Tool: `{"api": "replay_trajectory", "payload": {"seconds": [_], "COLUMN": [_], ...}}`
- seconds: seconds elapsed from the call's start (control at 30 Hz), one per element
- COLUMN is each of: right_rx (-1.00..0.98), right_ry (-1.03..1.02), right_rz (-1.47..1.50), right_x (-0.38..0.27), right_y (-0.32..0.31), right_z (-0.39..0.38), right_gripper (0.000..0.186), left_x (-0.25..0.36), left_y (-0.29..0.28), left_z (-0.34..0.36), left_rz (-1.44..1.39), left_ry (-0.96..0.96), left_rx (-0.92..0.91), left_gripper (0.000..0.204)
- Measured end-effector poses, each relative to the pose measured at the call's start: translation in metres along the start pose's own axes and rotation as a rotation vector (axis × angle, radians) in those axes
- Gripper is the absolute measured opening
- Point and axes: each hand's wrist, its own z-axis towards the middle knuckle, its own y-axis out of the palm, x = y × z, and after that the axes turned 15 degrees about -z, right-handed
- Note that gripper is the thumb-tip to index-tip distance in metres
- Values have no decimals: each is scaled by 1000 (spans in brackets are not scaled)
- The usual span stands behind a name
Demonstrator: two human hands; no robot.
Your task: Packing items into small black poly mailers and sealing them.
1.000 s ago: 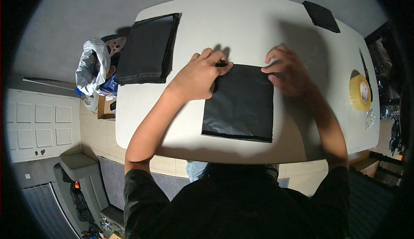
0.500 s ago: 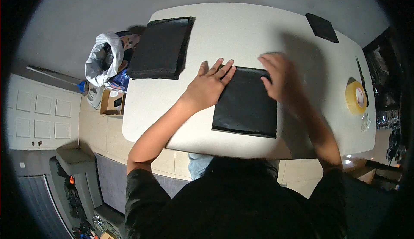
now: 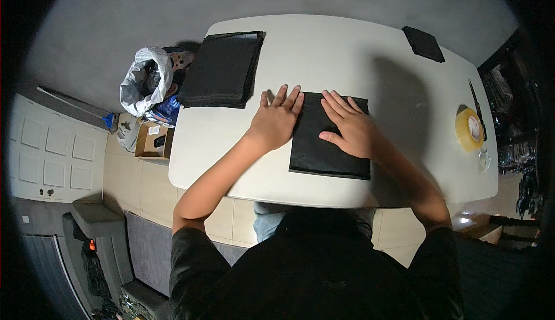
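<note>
A flat black rectangular sheet or pouch (image 3: 324, 158), its material unclear, lies in front of me near the table's front edge. My left hand (image 3: 274, 121) rests at its upper left edge, fingers spread, partly on the white tabletop. Across its upper right part my right hand (image 3: 352, 129) lies flat, fingers stretched out and thumb apart. Neither hand grips anything. A stack of similar black sheets (image 3: 222, 69) sits at the far left of the table.
The white table (image 3: 312, 48) bears a small black piece (image 3: 424, 44) at its far right corner. A roll of clear yellowish tape (image 3: 467, 129) lies at right beside a thin dark tool (image 3: 477, 109). Left of the table stand a silvery-white bag (image 3: 144, 80) and a cardboard box (image 3: 151, 141).
My right hand has moved left from the black sheet's upper right corner and now lies flat on it. The left hand stays at its left edge. The whole view has shifted slightly.
</note>
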Motion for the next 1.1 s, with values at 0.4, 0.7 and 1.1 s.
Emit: {"api": "replay_trajectory", "payload": {"seconds": [0.4, 0.7, 1.1], "right_rx": [-95, -213, -245], "right_ry": [25, 52, 75], "right_rz": [56, -25, -108], "right_x": [-6, 17, 25], "right_y": [-6, -10, -22], "right_z": [3, -11, -11], "right_gripper": [89, 93, 98], "left_x": [23, -17, -17], "left_y": [13, -2, 2], "left_z": [28, 1, 1], "left_rz": [-430, -260, -255], "left_ry": [256, 163, 86], "left_rx": [131, -67, -62], "left_gripper": [70, 72, 67]}}
